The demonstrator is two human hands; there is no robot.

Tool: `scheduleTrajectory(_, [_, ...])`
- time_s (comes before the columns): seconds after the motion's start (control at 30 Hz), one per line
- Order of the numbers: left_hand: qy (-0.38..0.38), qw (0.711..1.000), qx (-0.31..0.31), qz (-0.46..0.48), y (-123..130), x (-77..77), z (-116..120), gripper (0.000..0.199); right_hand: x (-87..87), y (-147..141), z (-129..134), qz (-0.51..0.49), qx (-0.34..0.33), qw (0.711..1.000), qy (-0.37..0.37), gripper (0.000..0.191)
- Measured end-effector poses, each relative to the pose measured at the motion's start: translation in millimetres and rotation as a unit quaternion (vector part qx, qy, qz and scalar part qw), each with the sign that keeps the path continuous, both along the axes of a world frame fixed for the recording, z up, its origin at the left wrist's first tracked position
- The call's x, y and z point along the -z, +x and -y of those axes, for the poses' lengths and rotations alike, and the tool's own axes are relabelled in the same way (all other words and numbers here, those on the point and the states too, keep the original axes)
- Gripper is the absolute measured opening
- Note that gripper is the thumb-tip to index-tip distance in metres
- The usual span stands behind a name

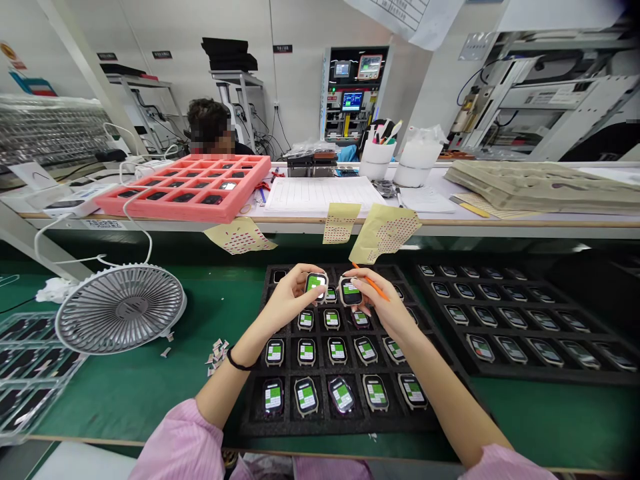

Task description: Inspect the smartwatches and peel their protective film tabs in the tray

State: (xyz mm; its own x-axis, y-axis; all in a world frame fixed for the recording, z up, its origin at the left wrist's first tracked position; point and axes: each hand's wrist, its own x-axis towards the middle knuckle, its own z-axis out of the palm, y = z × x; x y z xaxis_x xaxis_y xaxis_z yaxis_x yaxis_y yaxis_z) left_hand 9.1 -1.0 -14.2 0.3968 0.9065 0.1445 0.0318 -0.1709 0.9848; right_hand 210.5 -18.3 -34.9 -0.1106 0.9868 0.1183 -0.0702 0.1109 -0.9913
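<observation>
My left hand (295,293) is closed around a watch (314,285) with a lit green and white screen, its thumb on the edge of the face. Close beside it, my right hand (375,293) grips a second lit watch (351,291) by its lower right side. An orange stick (373,282) also lies in the right hand, slanting across the fingers. Both watches are raised over the far part of a black foam tray (320,427), whose compartments hold several more watches with lit screens. The two held watches are apart.
A second black tray (500,370) of watches lies right. A grey fan (123,308) and small white scraps (217,357) are left, beyond them a clear tray (47,393). A pink foam tray (220,212) sits on the shelf (300,223), with yellow sheets hanging below. A person (210,127) is behind.
</observation>
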Motion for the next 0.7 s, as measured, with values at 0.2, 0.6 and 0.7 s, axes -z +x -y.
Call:
scheduleTrajectory(0.2, [-0.023, 1.000, -0.019, 0.007, 0.1, -1.7, -0.4, 0.031, -1.8, -1.5, 1.7, 0.003, 0.004, 1.000, -0.004, 0.028])
scheduleTrajectory(0.6, [0.017, 1.000, 0.021, 0.006, -1.1, 6.9, -5.3, 0.036, -1.3, -1.5, 1.2, 0.001, 0.002, 1.000, -0.005, 0.028])
scheduleTrajectory(0.7, [0.012, 0.999, 0.028, 0.014, -0.3, 6.3, -4.7, 0.041, -1.2, -1.7, 1.2, -0.001, 0.000, 1.000, -0.003, 0.028])
